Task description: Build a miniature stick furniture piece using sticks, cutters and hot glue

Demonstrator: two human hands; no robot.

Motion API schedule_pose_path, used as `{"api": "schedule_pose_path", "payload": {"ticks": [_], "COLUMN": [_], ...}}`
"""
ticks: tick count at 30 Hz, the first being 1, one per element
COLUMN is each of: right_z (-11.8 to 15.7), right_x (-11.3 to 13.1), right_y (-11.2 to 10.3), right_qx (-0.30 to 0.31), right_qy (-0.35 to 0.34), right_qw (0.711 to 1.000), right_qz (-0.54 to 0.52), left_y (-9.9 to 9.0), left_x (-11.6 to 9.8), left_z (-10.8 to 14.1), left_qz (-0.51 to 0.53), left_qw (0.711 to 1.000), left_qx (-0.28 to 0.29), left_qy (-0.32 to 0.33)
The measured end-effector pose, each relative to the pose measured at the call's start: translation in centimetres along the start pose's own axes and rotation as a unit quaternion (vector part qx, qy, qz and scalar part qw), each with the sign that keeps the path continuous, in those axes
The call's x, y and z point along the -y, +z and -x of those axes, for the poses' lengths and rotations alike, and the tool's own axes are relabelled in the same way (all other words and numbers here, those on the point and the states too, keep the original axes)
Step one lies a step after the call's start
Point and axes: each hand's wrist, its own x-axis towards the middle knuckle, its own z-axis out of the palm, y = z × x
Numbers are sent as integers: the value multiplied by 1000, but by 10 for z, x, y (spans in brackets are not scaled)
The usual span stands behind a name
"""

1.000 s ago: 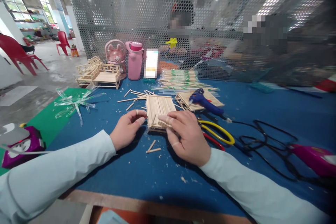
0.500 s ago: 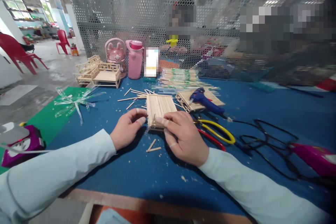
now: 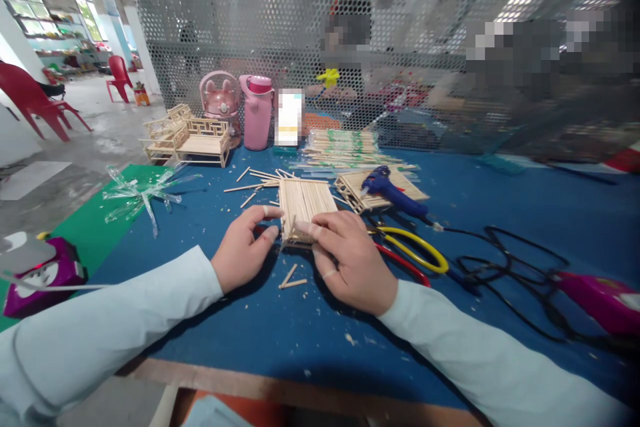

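Note:
A small platform of pale wooden sticks (image 3: 311, 199) lies on the blue tabletop in front of me. My right hand (image 3: 353, 260) is at its near right corner, thumb and fingertips pinching a short wooden stick (image 3: 293, 224) that stands tilted at the near left part of the platform. My left hand (image 3: 249, 243) is on the other side, thumb and index apart. Its index fingertip reaches the platform's left edge, and nothing is gripped between the fingers. Two stick offcuts (image 3: 291, 280) lie just in front.
A blue glue gun (image 3: 393, 193) rests on another stick panel (image 3: 350, 192). Yellow-and-red-handled pliers (image 3: 420, 250) and black cable (image 3: 500, 267) lie right. Behind are bundled sticks (image 3: 343, 145), a pink bottle (image 3: 257, 113), a phone (image 3: 289, 117) and stick furniture (image 3: 203, 140). Perforated mesh (image 3: 280, 20) rises at the back.
My left hand has shifted slightly right, its index finger closer onto the platform's edge. My right hand and the short stick stay nearly in place.

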Motion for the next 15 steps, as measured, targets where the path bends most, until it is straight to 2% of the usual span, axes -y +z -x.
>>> {"api": "schedule_pose_path", "payload": {"ticks": [8,15], "right_z": [-1,0], "right_x": [1,0], "right_y": [0,0], "right_qx": [1,0], "right_qy": [-1,3], "right_qw": [1000,1000], "right_qz": [6,2], "left_y": [-1,0], "left_x": [-2,-1], "left_z": [-1,-1], "left_qz": [-13,-18], "left_qw": [999,998], "left_qx": [10,2], "left_qy": [48,55]}}
